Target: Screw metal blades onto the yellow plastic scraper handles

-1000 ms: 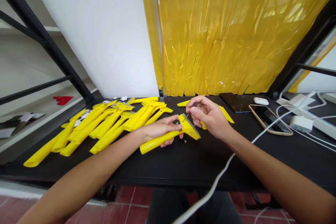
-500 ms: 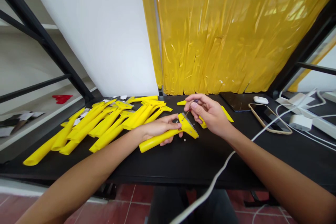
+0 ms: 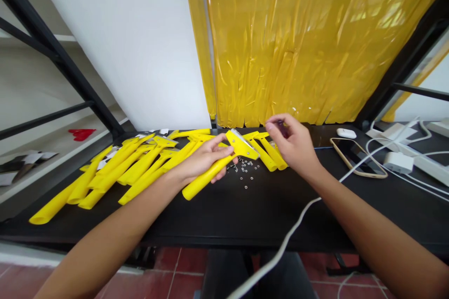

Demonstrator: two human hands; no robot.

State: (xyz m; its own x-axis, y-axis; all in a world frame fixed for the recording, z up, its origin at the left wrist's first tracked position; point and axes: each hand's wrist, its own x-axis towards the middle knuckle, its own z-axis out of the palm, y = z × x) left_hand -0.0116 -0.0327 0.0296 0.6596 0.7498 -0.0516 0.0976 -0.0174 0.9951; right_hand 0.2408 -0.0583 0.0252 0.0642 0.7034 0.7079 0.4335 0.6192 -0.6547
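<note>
The yellow scraper is in the left hand, held up over the middle of the desk. Its wide head points away to the right and its round handle slants down to the left, towards the person. A metal strip runs along the far edge of the head, and small metal spots show on its face. The left hand grips the scraper near its neck, the thumb lying on top.

The right hand is apart from the scraper, raised to the right of its head, with the fingers curled around a small dark purple tool; most of the tool is hidden in the hand.

On the desk just beyond and below the scraper's head lie scattered small metal nuts, several close together and a few apart. Two yellow handles lie side by side between the scraper's head and the right hand. To the left, a heap of yellow scrapers overlaps, most handles towards the person.

On the right side of the desk are a phone, a small white case, a white adapter and white cables. Behind hangs a yellow plastic curtain.
</note>
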